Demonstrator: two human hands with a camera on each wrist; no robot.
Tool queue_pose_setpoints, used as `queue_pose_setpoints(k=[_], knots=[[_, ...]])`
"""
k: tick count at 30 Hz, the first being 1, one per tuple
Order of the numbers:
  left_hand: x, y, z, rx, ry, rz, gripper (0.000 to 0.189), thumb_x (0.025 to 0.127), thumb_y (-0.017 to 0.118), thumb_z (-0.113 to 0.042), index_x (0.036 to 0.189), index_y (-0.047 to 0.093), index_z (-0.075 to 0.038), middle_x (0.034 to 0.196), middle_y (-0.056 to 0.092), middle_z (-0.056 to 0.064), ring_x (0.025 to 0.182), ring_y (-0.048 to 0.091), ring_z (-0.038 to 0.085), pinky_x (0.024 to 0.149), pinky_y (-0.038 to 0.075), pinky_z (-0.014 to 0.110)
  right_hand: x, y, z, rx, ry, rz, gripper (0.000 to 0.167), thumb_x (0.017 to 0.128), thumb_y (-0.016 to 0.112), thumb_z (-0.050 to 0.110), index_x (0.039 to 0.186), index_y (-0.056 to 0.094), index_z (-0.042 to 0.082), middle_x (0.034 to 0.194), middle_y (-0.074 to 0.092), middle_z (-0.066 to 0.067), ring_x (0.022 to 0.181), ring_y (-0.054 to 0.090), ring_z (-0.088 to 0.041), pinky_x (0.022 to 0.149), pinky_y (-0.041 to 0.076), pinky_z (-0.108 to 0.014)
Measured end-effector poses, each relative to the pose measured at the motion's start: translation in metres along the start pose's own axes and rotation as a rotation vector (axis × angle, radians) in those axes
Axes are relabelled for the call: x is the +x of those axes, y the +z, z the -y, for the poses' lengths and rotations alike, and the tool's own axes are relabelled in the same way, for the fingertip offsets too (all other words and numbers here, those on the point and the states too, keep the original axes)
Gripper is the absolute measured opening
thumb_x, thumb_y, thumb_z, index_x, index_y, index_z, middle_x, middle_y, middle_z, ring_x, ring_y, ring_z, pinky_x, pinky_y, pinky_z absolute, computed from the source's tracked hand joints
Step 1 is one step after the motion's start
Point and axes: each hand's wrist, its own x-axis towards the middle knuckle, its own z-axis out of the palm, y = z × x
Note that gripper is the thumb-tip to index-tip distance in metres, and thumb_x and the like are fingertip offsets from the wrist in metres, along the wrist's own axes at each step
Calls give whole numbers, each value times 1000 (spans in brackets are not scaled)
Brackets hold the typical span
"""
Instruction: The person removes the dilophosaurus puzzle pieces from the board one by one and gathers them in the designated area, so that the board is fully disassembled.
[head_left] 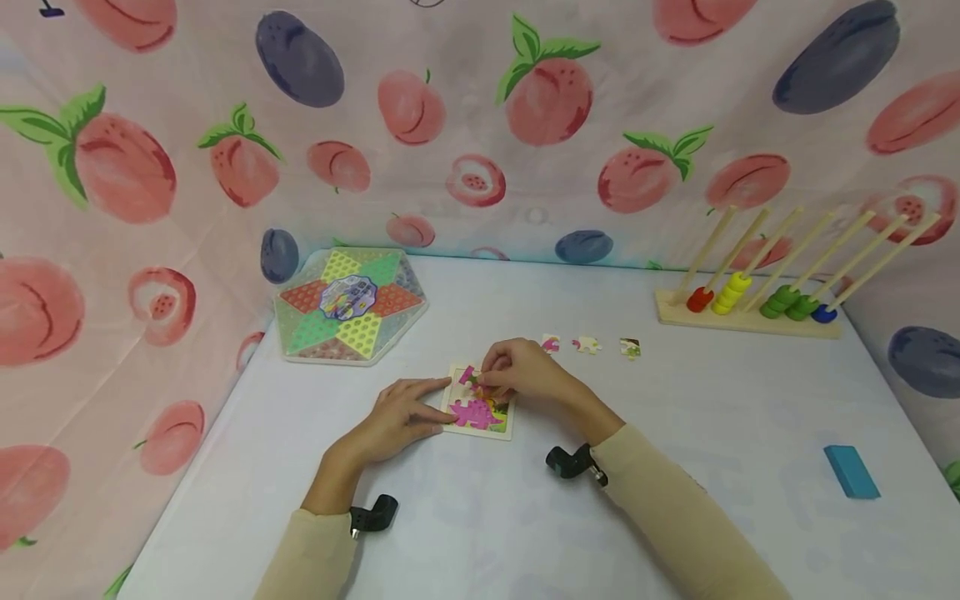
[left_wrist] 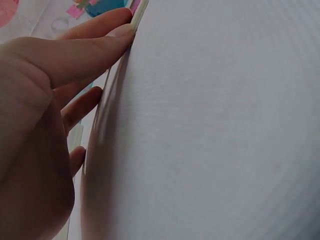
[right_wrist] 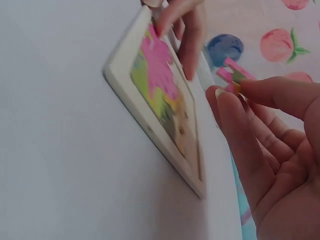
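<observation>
A small square wooden jigsaw board (head_left: 480, 433) lies on the table, with a pink dinosaur picture (head_left: 476, 412) partly filled in. My left hand (head_left: 401, 417) is at its left side, thumb and forefinger extended, fingertips touching the frame. In the left wrist view, the thumb (left_wrist: 95, 55) meets the board's edge. Between thumb and fingers my right hand (head_left: 528, 372) pinches a jigsaw piece (right_wrist: 232, 77), pink with some green and yellow, raised above the board. Three loose pieces lie beyond the right hand, including a pink-and-white one (head_left: 587, 344) and a dark-and-green one (head_left: 630, 347).
A hexagonal board game box (head_left: 348, 304) with a coloured star lies back left. At the back right stands a wooden counting rack (head_left: 750, 321) with pegs and coloured beads. A blue block (head_left: 851, 472) sits at the right. Fruit-patterned cloth (head_left: 480, 125) hangs behind the white table.
</observation>
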Motion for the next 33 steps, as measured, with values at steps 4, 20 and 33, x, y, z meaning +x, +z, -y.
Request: queue_pose_setpoints(k=[4, 20, 33], knots=[[1, 0, -1, -4, -12, 2, 27, 92, 74, -18, 116, 79, -29, 160, 47, 2, 147, 38, 32, 118, 18, 64, -6, -14, -1, 37, -1, -52, 17, 94, 73, 20, 102, 69, 6, 88, 69, -9, 70, 72, -16, 65, 62, -30], [1, 1, 1, -23, -20, -5, 26, 91, 75, -16, 114, 79, -27, 160, 48, 1, 148, 37, 32, 119, 17, 61, -33, -49, -39, 73, 77, -314, 26, 92, 72, 9, 117, 70, 2, 104, 73, -17, 78, 75, -18, 68, 63, -31], [1, 2, 0, -31, -26, -8, 27, 91, 75, -16, 114, 80, -28, 160, 47, 1, 147, 36, 32, 119, 17, 61, -41, -44, -58, -5, 206, -359, 22, 91, 76, 15, 109, 74, 3, 95, 77, -13, 67, 69, -11, 65, 60, -22]])
